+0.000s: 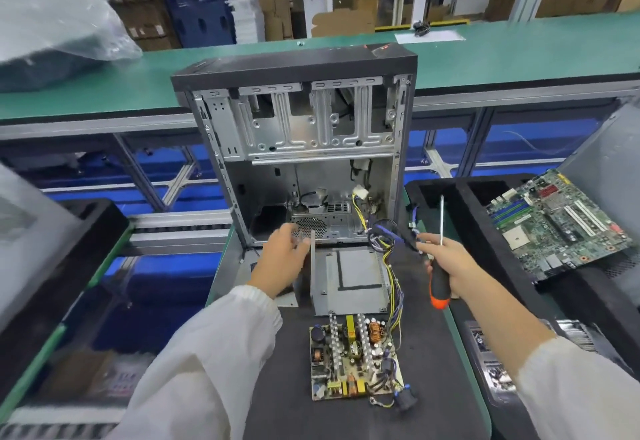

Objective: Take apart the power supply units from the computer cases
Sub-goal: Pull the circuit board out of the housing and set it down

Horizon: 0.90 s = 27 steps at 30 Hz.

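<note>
An open computer case (298,149) stands upright on the black mat, its metal frame bare inside. In front of it lies the grey power supply housing (349,280) with its lid off. The power supply circuit board (353,360) rests nearer to me, still tied to the housing by a bundle of wires (391,280). My left hand (284,259) touches the housing's raised left wall with relaxed fingers. My right hand (446,259) grips a black and orange screwdriver (440,287), shaft pointing up, and also holds a coil of dark cables (388,232).
A motherboard (557,225) lies in a black tray (436,190) on the right. Another black tray (69,232) sits at the left. A green conveyor (519,48) runs behind the case, with a plastic-wrapped item (52,17) at far left.
</note>
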Available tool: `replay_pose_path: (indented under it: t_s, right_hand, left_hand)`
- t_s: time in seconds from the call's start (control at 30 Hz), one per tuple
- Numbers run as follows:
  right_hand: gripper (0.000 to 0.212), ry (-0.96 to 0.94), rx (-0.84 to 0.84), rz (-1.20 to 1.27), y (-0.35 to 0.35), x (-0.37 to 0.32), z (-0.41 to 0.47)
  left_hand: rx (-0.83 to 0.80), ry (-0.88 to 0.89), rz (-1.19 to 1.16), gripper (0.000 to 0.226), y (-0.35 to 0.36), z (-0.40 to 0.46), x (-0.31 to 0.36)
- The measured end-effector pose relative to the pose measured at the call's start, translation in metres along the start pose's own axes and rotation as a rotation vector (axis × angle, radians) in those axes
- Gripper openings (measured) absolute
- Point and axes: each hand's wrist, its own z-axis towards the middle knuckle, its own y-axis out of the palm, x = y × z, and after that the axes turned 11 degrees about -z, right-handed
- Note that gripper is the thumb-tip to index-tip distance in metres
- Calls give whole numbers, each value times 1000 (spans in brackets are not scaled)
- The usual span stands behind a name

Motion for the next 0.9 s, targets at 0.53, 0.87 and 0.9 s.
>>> replay_pose_path:
  t_s: [0.53,0.87,0.9]
  right_hand:
    - [19,6,138,184,-47,17,-51]
    - [8,-128,-473,24,70,-26,-190]
    - [3,-170,-491,-18,86,-27,-203]
  left_hand:
    - [200,-129,-300,16,-50,-39,-39]
    - [229,-140,-404,23,-101,-84,-42]
    - [240,-129,-409,20,-112,-93,-46]
